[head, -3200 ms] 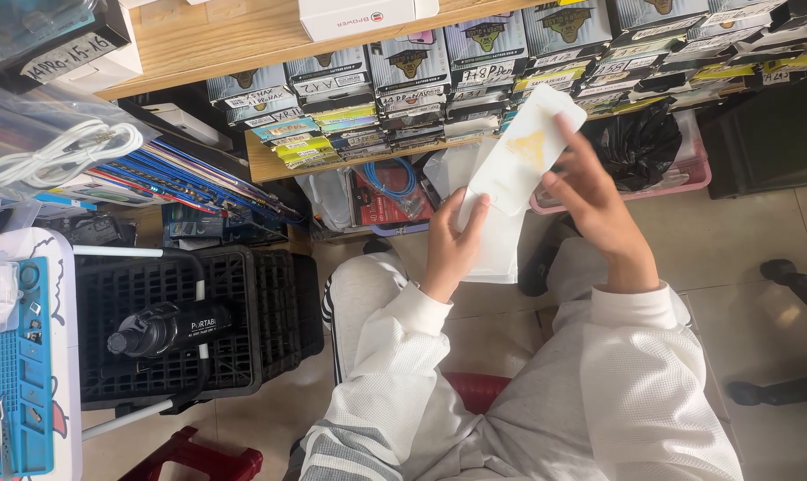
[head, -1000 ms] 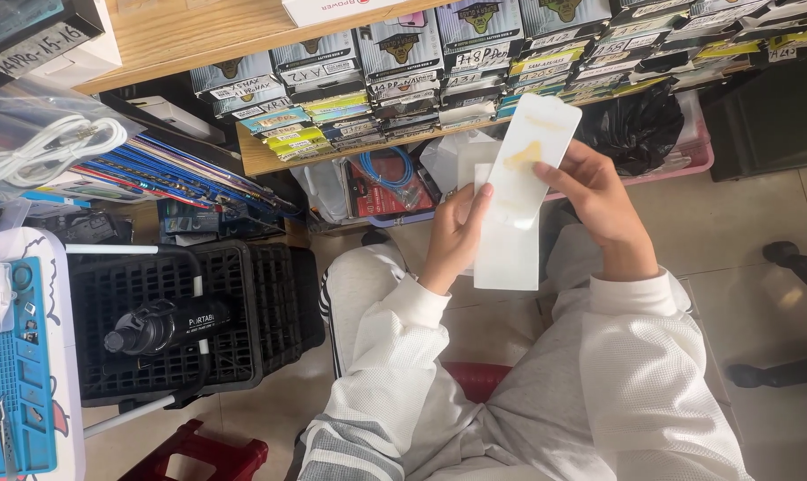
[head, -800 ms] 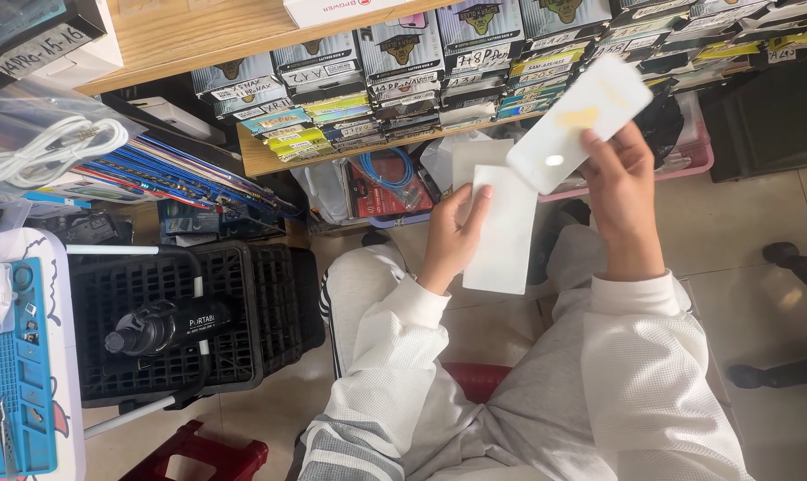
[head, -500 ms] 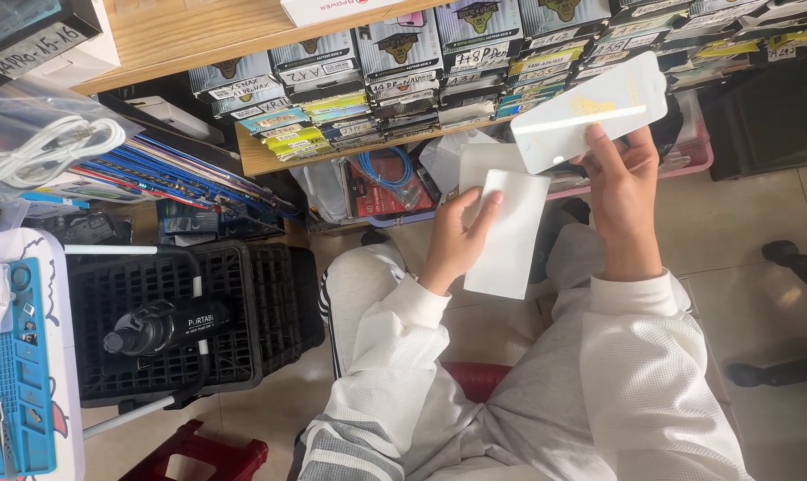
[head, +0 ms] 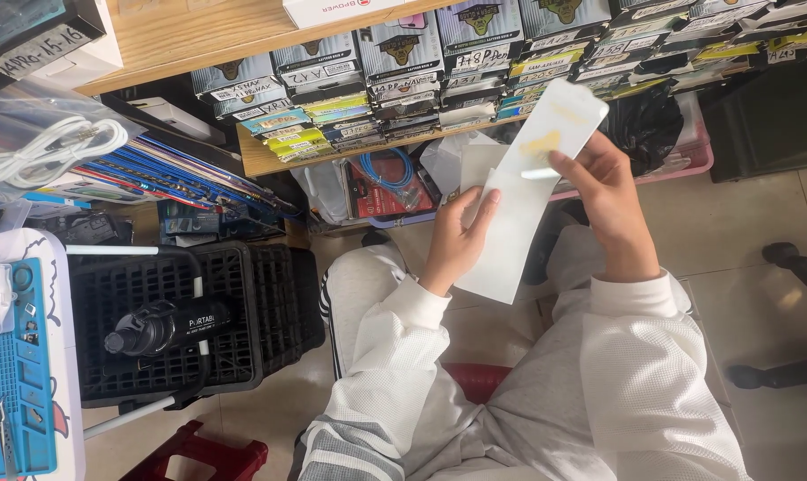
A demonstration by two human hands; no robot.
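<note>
Left hand [head: 457,242] grips white sleeve [head: 508,233]; right hand [head: 604,191] pinches translucent sheet [head: 555,120], most of it above the sleeve's mouth. Sheet partly out; lower end not yet free.

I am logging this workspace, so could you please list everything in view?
White flat sleeve: one, in left hand.
Translucent sheet with yellow tab: one, in right hand.
Boxed packs: many, stacked on wooden shelf.
Black crate: one, floor left, holding a black handheld device.
Blue mat: one, far left.
White cable: one, coiled, upper left.
Red stool: one, bottom.
Left hand: grips sleeve.
Right hand: pinches sheet.
</note>
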